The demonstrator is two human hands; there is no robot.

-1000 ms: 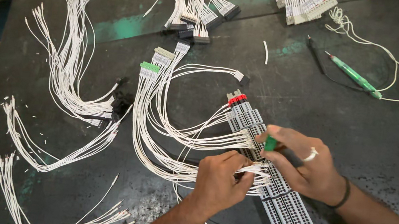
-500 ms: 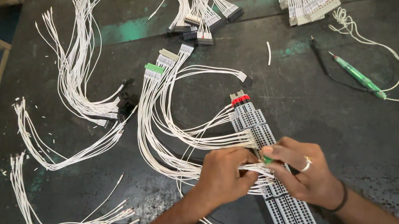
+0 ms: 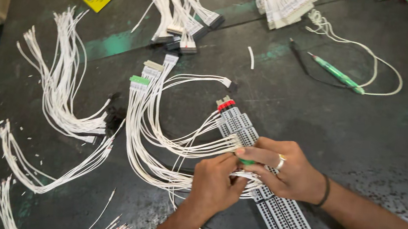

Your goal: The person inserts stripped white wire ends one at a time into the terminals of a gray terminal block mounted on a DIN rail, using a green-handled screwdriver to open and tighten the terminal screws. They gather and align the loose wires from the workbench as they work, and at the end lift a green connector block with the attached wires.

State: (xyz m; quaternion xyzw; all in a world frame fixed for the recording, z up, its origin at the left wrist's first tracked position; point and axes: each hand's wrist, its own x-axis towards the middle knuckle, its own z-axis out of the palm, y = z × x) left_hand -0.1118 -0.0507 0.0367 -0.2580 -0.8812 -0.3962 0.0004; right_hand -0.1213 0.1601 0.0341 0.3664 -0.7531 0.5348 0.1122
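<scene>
Terminal strip [image 3: 274, 213], long grey block w/ red end clips, lies diagonal on dark table [image 3: 363, 141]. Left hand [image 3: 214, 184] pinches white wires [image 3: 160, 145] at it; right hand [image 3: 286, 171] grips green-handled tool [image 3: 246, 161]. Vs 0.5 s ago: hands barely moved.

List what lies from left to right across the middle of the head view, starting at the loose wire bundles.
Loose white wire bundle → harness with green connector → left hand → grey terminal block strip → right hand → green-handled tool.
</scene>
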